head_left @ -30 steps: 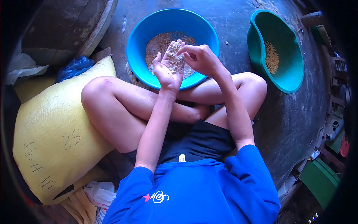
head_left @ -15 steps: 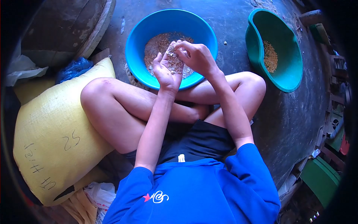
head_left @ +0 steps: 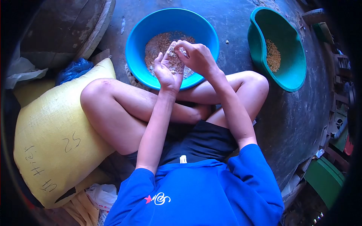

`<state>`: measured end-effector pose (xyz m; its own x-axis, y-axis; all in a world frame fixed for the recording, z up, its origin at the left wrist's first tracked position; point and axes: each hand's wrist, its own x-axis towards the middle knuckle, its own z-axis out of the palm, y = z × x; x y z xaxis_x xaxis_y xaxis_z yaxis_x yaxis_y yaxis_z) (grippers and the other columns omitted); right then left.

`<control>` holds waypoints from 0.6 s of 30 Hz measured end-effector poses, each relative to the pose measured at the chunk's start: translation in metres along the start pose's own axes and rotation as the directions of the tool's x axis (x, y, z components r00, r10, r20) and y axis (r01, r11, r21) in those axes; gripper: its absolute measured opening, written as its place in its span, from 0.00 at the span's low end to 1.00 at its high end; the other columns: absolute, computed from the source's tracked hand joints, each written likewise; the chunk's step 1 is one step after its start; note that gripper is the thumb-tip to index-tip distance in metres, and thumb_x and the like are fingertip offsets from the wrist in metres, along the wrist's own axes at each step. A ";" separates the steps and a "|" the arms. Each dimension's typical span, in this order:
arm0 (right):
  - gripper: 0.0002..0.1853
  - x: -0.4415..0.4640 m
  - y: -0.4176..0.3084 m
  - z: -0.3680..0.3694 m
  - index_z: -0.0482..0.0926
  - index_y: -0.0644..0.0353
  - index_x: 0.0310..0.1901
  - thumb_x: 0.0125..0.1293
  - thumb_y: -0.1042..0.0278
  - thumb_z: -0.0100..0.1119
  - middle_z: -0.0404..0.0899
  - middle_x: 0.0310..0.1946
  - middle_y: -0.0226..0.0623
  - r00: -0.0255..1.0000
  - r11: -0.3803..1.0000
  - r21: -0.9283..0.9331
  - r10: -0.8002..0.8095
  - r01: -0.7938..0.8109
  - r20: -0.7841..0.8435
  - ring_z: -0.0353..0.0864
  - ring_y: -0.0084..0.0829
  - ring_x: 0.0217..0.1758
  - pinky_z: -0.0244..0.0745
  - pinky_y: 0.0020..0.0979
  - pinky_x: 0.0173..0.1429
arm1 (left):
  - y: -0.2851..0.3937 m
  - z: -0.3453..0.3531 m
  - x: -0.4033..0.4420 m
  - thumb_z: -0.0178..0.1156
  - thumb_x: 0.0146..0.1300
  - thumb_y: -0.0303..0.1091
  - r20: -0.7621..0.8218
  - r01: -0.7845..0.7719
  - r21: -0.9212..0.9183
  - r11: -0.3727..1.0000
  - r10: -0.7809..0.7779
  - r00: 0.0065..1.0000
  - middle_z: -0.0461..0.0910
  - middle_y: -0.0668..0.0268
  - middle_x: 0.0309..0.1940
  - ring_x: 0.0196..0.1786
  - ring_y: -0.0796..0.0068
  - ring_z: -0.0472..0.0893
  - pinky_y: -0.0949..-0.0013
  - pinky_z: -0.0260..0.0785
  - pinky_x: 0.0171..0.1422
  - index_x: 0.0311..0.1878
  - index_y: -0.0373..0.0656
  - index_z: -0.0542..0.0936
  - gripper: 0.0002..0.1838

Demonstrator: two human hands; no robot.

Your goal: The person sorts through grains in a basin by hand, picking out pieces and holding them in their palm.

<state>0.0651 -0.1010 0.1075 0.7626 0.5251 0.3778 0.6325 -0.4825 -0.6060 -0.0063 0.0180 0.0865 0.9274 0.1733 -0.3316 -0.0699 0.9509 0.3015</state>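
Over a blue basin [head_left: 132,45], my left hand [head_left: 169,77] lies palm up, slightly cupped, with a small heap of grain and husks [head_left: 173,64] on its palm and fingers. My right hand [head_left: 200,58] bends over that palm from the right, thumb and fingertips pinched together at the heap. Whatever sits between those fingertips is too small to make out. Loose brownish grain mixed with pale husks [head_left: 154,47] covers the basin's bottom, partly hidden by both hands.
A green scoop-shaped basin [head_left: 292,69] with yellow kernels [head_left: 273,56] stands at the right. A full yellow sack [head_left: 56,128] leans beside my left knee, near a blue plastic bag [head_left: 74,71]. My crossed legs [head_left: 124,101] border the blue basin. Clutter lines the right edge.
My right fingertips have shifted slightly over the heap in my left palm. Both hands stay above the blue basin; the view has moved only a little.
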 end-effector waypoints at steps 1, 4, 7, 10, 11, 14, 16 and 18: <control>0.06 0.000 0.000 0.000 0.83 0.52 0.44 0.69 0.65 0.68 0.87 0.29 0.42 1.000 1.000 -0.003 -0.007 0.007 -0.007 0.87 0.45 0.28 0.81 0.40 0.33 | 0.000 -0.001 0.000 0.45 0.76 0.52 0.008 -0.001 -0.007 1.000 0.001 1.000 0.80 0.54 0.64 0.67 0.59 0.79 0.53 0.69 0.74 0.71 0.33 0.74 0.34; 0.06 -0.001 0.000 0.001 0.83 0.52 0.44 0.69 0.65 0.68 0.87 0.30 0.43 1.000 1.000 -0.009 -0.015 0.015 -0.018 0.87 0.46 0.29 0.81 0.41 0.34 | 0.000 -0.001 -0.001 0.45 0.76 0.52 -0.009 -0.005 0.001 1.000 0.005 1.000 0.81 0.54 0.63 0.66 0.59 0.80 0.53 0.70 0.73 0.70 0.34 0.74 0.33; 0.05 -0.001 0.002 0.003 0.83 0.54 0.43 0.69 0.65 0.68 0.87 0.29 0.43 1.000 1.000 0.018 -0.009 0.009 -0.016 0.87 0.45 0.29 0.81 0.40 0.34 | 0.000 0.001 -0.002 0.46 0.76 0.52 -0.023 0.001 -0.001 1.000 -0.001 1.000 0.81 0.54 0.63 0.65 0.59 0.80 0.53 0.71 0.72 0.70 0.34 0.75 0.33; 0.07 0.000 0.004 0.005 0.83 0.58 0.42 0.73 0.64 0.66 0.86 0.27 0.41 0.999 0.977 0.209 0.040 -0.035 -0.018 0.84 0.36 0.24 0.79 0.35 0.31 | 0.001 0.001 -0.002 0.46 0.76 0.52 -0.027 -0.002 -0.012 1.000 0.001 1.000 0.81 0.54 0.62 0.64 0.59 0.81 0.53 0.72 0.71 0.70 0.34 0.74 0.33; 0.08 0.000 0.004 0.005 0.82 0.59 0.44 0.74 0.64 0.64 0.85 0.26 0.40 0.995 0.934 0.345 0.095 -0.089 0.000 0.83 0.32 0.23 0.78 0.33 0.29 | 0.001 -0.001 -0.001 0.47 0.76 0.52 -0.033 0.000 -0.010 1.000 -0.001 0.999 0.80 0.53 0.63 0.65 0.59 0.80 0.53 0.72 0.72 0.71 0.34 0.74 0.33; 0.09 0.004 0.003 0.001 0.79 0.60 0.44 0.79 0.64 0.58 0.76 0.22 0.30 0.926 0.384 0.864 0.312 -0.326 0.211 0.69 0.19 0.19 0.65 0.25 0.23 | 0.002 0.000 0.001 0.47 0.76 0.51 -0.021 0.002 -0.026 1.000 -0.002 1.000 0.78 0.51 0.66 0.69 0.57 0.78 0.53 0.71 0.73 0.71 0.33 0.73 0.33; 0.12 0.008 -0.001 -0.009 0.72 0.57 0.39 0.83 0.61 0.51 0.60 0.19 0.20 0.885 -0.135 0.933 0.296 -0.335 0.360 0.53 0.12 0.16 0.47 0.21 0.19 | 0.002 0.003 0.000 0.47 0.76 0.50 0.030 0.001 -0.066 0.998 0.001 1.000 0.77 0.50 0.68 0.71 0.56 0.77 0.52 0.71 0.74 0.72 0.33 0.72 0.32; 0.15 0.008 0.005 -0.012 0.70 0.55 0.37 0.84 0.58 0.48 0.58 0.19 0.20 0.888 -0.287 0.900 0.233 -0.328 0.397 0.52 0.12 0.16 0.45 0.22 0.18 | 0.004 0.002 0.000 0.47 0.77 0.47 0.046 0.004 -0.097 0.995 0.001 0.999 0.75 0.49 0.70 0.73 0.55 0.75 0.52 0.71 0.75 0.72 0.33 0.71 0.31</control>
<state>0.0758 -0.1074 0.1157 0.7703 0.6322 -0.0839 -0.5536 0.5975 -0.5801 -0.0060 0.0210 0.0891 0.9434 0.1621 -0.2895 -0.1019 0.9719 0.2121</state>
